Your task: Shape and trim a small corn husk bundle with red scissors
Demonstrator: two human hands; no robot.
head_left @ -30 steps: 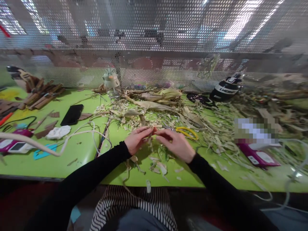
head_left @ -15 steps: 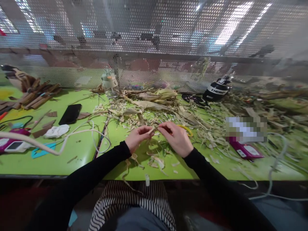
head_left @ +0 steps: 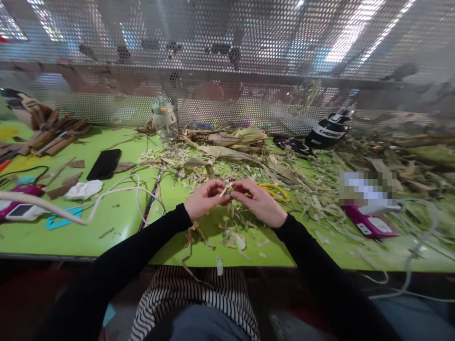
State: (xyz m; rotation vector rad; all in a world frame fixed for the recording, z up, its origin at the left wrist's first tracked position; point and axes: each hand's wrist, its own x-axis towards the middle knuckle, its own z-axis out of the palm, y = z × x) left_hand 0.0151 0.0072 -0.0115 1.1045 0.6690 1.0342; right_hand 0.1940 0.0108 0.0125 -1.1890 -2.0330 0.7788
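Hands [head_left: 203,200] [head_left: 263,203] curled nearly closed, pinching husk bit [head_left: 228,189] btwn them, above grn tbl [head_left: 81,239].

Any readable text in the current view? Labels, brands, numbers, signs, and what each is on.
Nothing reads with certainty.
Black bottle, white band: dark capital letters, too blurred to quote.
Left magenta-and-white device, screen: too small to read.
Right magenta-and-white device: no legible markings; the patch above it is pixelated.

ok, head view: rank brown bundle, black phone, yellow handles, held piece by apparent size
1. Brown bundle
2. Black phone
3. Yellow handles
4. Held piece, partly hidden
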